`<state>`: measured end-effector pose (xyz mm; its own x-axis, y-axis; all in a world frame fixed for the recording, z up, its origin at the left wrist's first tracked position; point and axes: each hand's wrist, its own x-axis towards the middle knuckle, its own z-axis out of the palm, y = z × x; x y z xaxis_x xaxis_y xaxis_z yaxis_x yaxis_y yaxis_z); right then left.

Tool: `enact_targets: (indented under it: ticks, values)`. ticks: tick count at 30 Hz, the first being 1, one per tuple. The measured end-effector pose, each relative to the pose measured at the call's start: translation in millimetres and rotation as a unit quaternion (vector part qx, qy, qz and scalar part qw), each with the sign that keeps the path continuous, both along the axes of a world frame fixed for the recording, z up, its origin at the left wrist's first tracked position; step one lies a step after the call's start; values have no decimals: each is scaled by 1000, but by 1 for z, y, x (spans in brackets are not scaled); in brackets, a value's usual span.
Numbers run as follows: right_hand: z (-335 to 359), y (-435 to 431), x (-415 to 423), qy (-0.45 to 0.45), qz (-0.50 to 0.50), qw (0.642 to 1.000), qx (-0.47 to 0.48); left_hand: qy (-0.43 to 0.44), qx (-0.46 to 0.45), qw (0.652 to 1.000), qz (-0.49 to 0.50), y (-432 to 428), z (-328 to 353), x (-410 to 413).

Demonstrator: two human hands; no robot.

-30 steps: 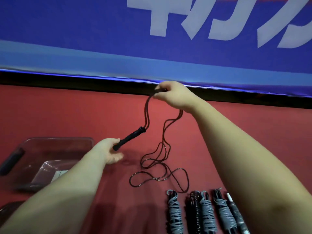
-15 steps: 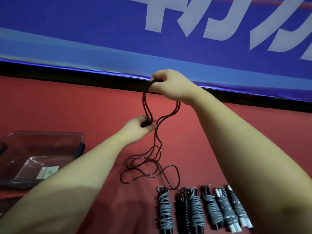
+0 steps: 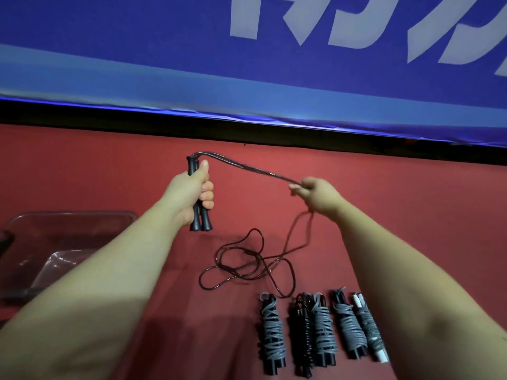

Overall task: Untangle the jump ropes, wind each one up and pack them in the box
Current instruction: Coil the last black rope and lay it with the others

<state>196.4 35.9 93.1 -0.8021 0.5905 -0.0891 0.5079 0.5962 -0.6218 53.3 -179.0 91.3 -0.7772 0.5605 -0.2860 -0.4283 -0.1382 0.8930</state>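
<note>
Item: both handles (image 3: pixel 201 219) gripped upright in left hand (image 3: pixel 192 192), doubled cord (image 3: pixel 247 167) pinched taut by right hand (image 3: pixel 315 196), slack (image 3: pixel 241 271) lay at the table (image 3: pixel 82 165) middle; winding probably needed even tension, turns snug round handles.

Far edge, 12 o'clock: blue banner (image 3: pixel 137 50) above a dark strip closes off the red table (image 3: pixel 82 174).
Left, 9 o'clock: bare table, passable.
Left, 8 o'clock: clear box (image 3: pixel 74 215), its near corner crossed by the left forearm.
Upper centre, 11 to 1 o'clock: cord (image 3: pixel 247 167) stretched in the air between left hand (image 3: pixel 189 193) and right hand (image 3: pixel 318 196) bars the way.
Centre: slack loops of the cord lie spread on the table.
Near edge, 5 o'clock: wound ropes (image 3: pixel 323 330) in a close row, narrow gaps only.
Right, 3 o'clock: bare table, passable.
</note>
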Motion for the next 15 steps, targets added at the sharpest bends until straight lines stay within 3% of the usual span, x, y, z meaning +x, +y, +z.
enact_targets:
  ticks: [2, 4, 5, 7, 9, 10, 11, 13, 15]
  values:
    - [-28, 13, 18, -36, -60, 997, -33, -20, 10, 1000, -4, 2, 6, 3]
    - [-26, 26, 20, 1, -117, 993, -32, -31, -11, 999, -15, -2, -1, 7]
    - [-12, 31, 13, 77, -153, 985, -8, -41, -22, 999, -27, -4, -5, 7]
    - [43, 29, -6, 269, -204, 937, 90, -59, -41, 995, -66, -7, -7, 7]
    - [106, 12, -21, 406, -175, 874, 200, -62, -35, 994, -87, -8, -2, 8]
    - [127, 3, -24, 428, -147, 855, 251, -57, -30, 995, -80, -9, 1, 8]
    - [134, 1, -25, 422, -133, 849, 291, -47, -36, 996, -67, -9, 4, 8]
    - [114, 13, -18, 324, -133, 878, 326, -19, -85, 995, -45, -13, 0, 10]
    - [61, 29, -5, 105, -122, 940, 302, -21, -127, 990, -57, -18, -8, 13]
